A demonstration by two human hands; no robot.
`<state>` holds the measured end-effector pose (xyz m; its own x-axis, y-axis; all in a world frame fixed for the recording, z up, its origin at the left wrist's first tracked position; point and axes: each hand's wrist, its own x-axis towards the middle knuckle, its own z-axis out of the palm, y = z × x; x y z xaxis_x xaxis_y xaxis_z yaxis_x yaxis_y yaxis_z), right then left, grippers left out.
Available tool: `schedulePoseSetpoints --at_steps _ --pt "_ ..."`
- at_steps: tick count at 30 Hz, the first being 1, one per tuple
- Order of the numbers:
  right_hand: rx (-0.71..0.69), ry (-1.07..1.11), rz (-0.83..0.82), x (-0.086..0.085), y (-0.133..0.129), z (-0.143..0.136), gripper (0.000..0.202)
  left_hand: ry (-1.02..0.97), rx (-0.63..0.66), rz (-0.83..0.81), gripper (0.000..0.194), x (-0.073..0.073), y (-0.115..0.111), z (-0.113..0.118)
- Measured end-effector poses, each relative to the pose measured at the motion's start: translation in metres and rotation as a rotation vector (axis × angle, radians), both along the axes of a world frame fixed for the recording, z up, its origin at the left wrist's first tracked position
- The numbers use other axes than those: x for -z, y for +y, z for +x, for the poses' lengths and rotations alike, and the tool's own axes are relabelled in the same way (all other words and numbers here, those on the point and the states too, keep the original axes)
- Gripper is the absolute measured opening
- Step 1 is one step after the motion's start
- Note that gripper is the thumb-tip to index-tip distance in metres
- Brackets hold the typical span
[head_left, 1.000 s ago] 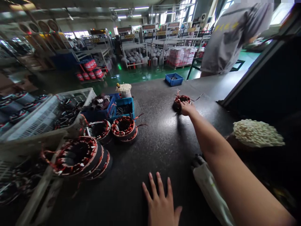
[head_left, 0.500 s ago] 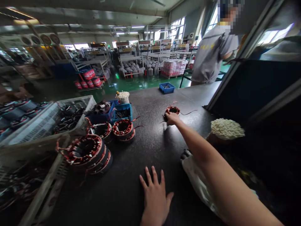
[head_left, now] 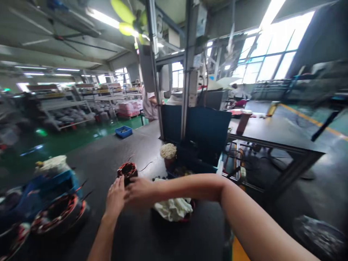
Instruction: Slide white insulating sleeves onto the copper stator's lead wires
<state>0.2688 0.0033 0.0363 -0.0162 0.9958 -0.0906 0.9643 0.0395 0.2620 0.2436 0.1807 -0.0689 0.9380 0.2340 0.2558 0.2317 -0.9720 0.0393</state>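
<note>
A ring-shaped wound coil core [head_left: 128, 169] with red and dark windings stands on the dark table, a thin black wire trailing to its right. My left hand [head_left: 116, 195] rests against its near left side, fingers extended and close together. Beside it, my right hand [head_left: 140, 192] is at the core's near right side, blurred, so its fingers and anything in them cannot be made out. More wound cores [head_left: 56, 215] stand at the lower left. A white cloth [head_left: 174, 209] lies beneath my right forearm.
Blue bins [head_left: 51, 185] and a bundle of pale pieces [head_left: 54, 164] are at the left. Another pale bundle [head_left: 168, 150] stands before a dark blue panel [head_left: 208, 127]. A small blue tray [head_left: 123, 132] sits at the far edge. A person [head_left: 150, 105] stands beyond the table.
The view has swung right. My left hand has left the bare tabletop and come to the core. My right hand has shifted from the core's left side to its near right side.
</note>
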Motion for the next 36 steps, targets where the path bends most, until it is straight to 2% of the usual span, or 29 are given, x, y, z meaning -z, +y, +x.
schedulePoseSetpoints --at_steps 3,5,8,12,15,18,21,23,28,30,33,36 --pt "-0.166 -0.182 0.022 0.033 -0.065 -0.014 0.033 0.155 0.002 0.126 0.050 0.007 -0.004 0.020" --pt "-0.145 -0.209 0.002 0.056 -0.098 -0.014 0.033 0.278 -0.023 0.122 0.048 0.014 -0.008 0.023" --pt "-0.062 -0.253 0.112 0.080 -0.128 -0.008 0.026 0.336 -0.039 0.095 0.049 0.024 -0.013 0.022" --pt "-0.079 -0.298 0.386 0.100 -0.147 -0.013 0.034 0.214 -0.047 0.163 0.048 0.031 -0.015 0.014" --pt "-0.094 -0.268 0.463 0.117 -0.158 -0.023 0.034 0.119 -0.041 0.270 0.049 0.033 -0.016 0.012" --pt "-0.115 -0.239 0.540 0.126 -0.177 -0.033 0.036 0.123 -0.091 0.372 0.053 0.032 -0.018 0.023" --pt "-0.194 -0.242 0.586 0.139 -0.204 -0.042 0.041 0.186 -0.126 0.407 0.057 0.027 -0.020 0.045" --pt "-0.162 -0.265 0.598 0.163 -0.222 -0.045 0.043 0.221 -0.129 0.372 0.059 0.026 -0.018 0.064" --pt "0.032 -0.163 0.775 0.246 -0.242 -0.037 0.045 0.153 -0.097 0.235 0.068 0.034 -0.006 0.101" --pt "0.071 -0.056 0.803 0.264 -0.241 -0.032 0.045 0.108 -0.098 0.242 0.067 0.038 -0.004 0.106" --pt "0.095 0.142 0.820 0.270 -0.236 -0.028 0.046 0.084 -0.100 0.301 0.060 0.042 -0.005 0.103" --pt "0.147 0.257 0.818 0.269 -0.234 -0.028 0.045 0.097 -0.089 0.348 0.053 0.042 -0.012 0.087"
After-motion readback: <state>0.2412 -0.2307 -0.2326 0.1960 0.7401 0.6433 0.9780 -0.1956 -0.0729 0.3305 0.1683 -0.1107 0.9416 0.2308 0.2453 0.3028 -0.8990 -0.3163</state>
